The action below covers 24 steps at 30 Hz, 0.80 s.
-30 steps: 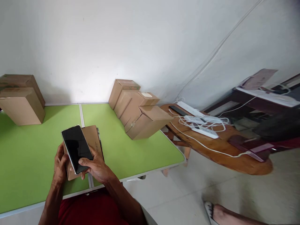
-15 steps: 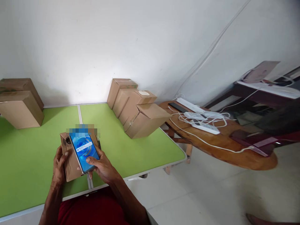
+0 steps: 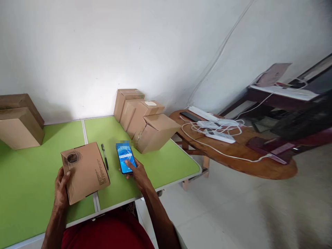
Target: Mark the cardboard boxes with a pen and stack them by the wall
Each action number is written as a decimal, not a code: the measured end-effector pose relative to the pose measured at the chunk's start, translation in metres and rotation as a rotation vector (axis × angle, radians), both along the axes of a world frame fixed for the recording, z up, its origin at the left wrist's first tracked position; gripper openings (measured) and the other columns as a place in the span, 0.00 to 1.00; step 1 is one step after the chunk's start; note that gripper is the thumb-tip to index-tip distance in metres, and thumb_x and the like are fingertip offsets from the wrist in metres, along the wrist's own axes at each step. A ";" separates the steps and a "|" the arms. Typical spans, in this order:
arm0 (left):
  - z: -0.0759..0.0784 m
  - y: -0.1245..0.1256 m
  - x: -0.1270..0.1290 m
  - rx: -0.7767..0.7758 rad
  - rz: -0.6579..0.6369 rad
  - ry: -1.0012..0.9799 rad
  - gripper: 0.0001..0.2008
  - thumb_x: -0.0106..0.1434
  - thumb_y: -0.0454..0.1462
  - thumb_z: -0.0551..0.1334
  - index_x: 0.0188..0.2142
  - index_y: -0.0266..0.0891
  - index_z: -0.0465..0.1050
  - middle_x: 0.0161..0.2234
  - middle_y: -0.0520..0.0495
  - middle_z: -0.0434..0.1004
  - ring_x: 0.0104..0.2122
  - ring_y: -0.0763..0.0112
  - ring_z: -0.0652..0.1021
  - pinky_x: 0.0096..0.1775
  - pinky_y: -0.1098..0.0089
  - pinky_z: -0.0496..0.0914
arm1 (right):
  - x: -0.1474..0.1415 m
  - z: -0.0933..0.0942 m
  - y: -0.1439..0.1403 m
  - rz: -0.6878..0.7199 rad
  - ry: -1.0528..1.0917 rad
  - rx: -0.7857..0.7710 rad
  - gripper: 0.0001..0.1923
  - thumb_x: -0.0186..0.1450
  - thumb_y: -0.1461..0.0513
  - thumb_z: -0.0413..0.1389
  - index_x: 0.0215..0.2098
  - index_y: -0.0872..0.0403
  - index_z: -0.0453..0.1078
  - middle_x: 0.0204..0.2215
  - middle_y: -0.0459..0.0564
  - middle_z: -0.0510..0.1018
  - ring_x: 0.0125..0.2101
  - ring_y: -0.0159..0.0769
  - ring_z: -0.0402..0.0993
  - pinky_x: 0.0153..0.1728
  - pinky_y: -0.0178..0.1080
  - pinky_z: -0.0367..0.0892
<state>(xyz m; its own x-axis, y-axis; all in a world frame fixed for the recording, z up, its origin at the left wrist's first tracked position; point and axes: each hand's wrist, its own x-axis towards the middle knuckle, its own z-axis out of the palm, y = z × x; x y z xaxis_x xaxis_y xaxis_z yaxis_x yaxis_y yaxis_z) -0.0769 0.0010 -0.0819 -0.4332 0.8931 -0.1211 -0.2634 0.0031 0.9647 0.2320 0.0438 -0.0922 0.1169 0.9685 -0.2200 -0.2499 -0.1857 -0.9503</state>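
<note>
In the head view, a cardboard box (image 3: 86, 178) is held at its left edge by the left hand (image 3: 61, 186), over the near part of the green table (image 3: 160, 171). The edge is pinched, with the thumb laid on the upper face and the fingers mostly hidden at the side. Whether the box is fully lifted cannot be told. A phone (image 3: 126, 159) is gripped to its right by the right hand (image 3: 138, 174), thumb on the lit screen and fingers curled behind. Between them a pen (image 3: 104, 156) is left lying, apart from both hands.

The handling is judged to be under way: the phone is awake, both things are held and neither is set down. The box looks closed; what is left cannot be judged.

On the screen a clock starting "5:0" can be made out; its top is pixelated and the notification is too small to read. A round dark mark and illegible small lines are printed on the box. No brand can be read.
</note>
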 end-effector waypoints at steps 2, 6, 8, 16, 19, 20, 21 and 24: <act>0.000 0.000 0.000 -0.005 -0.001 0.004 0.38 0.45 0.59 0.80 0.49 0.40 0.80 0.45 0.44 0.85 0.37 0.60 0.81 0.34 0.68 0.73 | 0.000 -0.009 0.005 -0.006 -0.040 -0.011 0.37 0.50 0.38 0.76 0.45 0.53 0.76 0.32 0.51 0.85 0.26 0.45 0.85 0.16 0.35 0.68; -0.001 -0.001 -0.001 -0.016 0.005 0.009 0.38 0.45 0.59 0.80 0.49 0.40 0.81 0.45 0.44 0.85 0.39 0.57 0.82 0.38 0.66 0.76 | 0.000 -0.023 0.011 -0.023 -0.167 -0.023 0.35 0.49 0.35 0.74 0.38 0.52 0.75 0.29 0.52 0.84 0.24 0.43 0.80 0.17 0.38 0.69; -0.002 -0.001 0.000 -0.014 0.009 0.008 0.39 0.45 0.60 0.80 0.50 0.40 0.80 0.46 0.43 0.86 0.42 0.56 0.83 0.41 0.64 0.77 | 0.003 -0.026 0.011 -0.033 -0.253 -0.024 0.34 0.50 0.34 0.71 0.35 0.52 0.75 0.28 0.52 0.83 0.24 0.43 0.78 0.19 0.40 0.70; -0.005 -0.007 0.006 -0.001 0.025 -0.008 0.41 0.46 0.61 0.80 0.51 0.39 0.82 0.54 0.37 0.87 0.53 0.45 0.84 0.50 0.57 0.79 | 0.037 -0.030 0.002 -0.045 -0.642 0.029 0.27 0.52 0.37 0.64 0.32 0.49 0.80 0.31 0.58 0.87 0.37 0.57 0.83 0.42 0.52 0.76; -0.007 -0.008 0.007 -0.015 0.054 -0.025 0.45 0.45 0.61 0.80 0.57 0.40 0.80 0.56 0.36 0.86 0.55 0.44 0.84 0.51 0.57 0.79 | 0.039 -0.025 -0.001 -0.069 -0.752 0.061 0.26 0.53 0.38 0.64 0.33 0.49 0.80 0.35 0.62 0.87 0.40 0.61 0.83 0.50 0.59 0.75; -0.008 -0.009 0.006 -0.026 0.063 -0.033 0.47 0.45 0.61 0.81 0.60 0.40 0.79 0.56 0.36 0.86 0.54 0.45 0.84 0.50 0.57 0.79 | 0.034 -0.022 -0.002 -0.082 -0.788 0.096 0.26 0.54 0.38 0.64 0.35 0.50 0.80 0.38 0.63 0.87 0.43 0.63 0.83 0.52 0.61 0.75; -0.009 -0.009 0.005 -0.040 0.071 -0.043 0.50 0.45 0.61 0.81 0.63 0.40 0.77 0.55 0.37 0.87 0.52 0.46 0.85 0.48 0.57 0.79 | 0.026 -0.017 -0.004 -0.075 -0.806 0.142 0.27 0.56 0.37 0.64 0.37 0.50 0.81 0.41 0.65 0.87 0.45 0.64 0.83 0.54 0.62 0.75; -0.013 -0.012 -0.003 -0.086 0.089 -0.077 0.53 0.45 0.60 0.81 0.66 0.41 0.75 0.50 0.39 0.88 0.45 0.49 0.87 0.43 0.57 0.80 | -0.016 0.000 -0.013 0.152 -0.685 0.269 0.33 0.63 0.36 0.64 0.52 0.52 0.83 0.54 0.67 0.86 0.53 0.64 0.83 0.55 0.62 0.78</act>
